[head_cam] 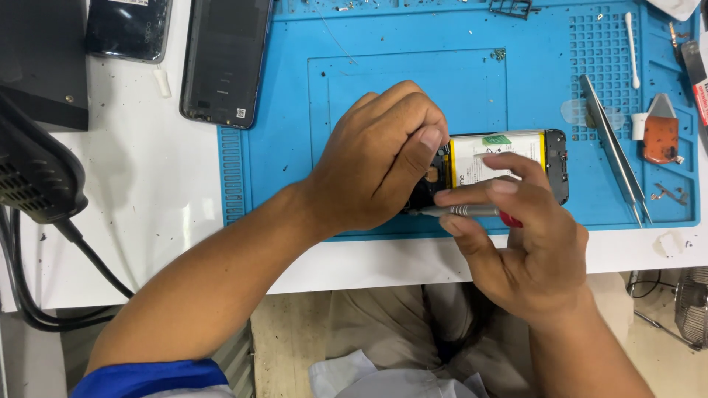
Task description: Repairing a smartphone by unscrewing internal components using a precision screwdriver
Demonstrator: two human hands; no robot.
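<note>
Left hand: the left hand (380,158) is curled, pressing down on the near end of the opened phone (509,166).
Right hand: the right hand (527,243) pinches a small screwdriver (461,211), its tip at the phone's edge.
Phone: lies on the blue mat (280,147), battery showing.
Nearby: tweezers (616,158) rest to the right.

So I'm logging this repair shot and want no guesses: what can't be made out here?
All in the head view:
- Screwdriver tip: hidden behind the left hand.
- Left part of the opened phone: covered by that hand.
- Screwdriver handle: mostly wrapped by the right hand.
- Small specks on the blue mat: too small to identify.
- Black phone: cut off by the top edge.
</note>
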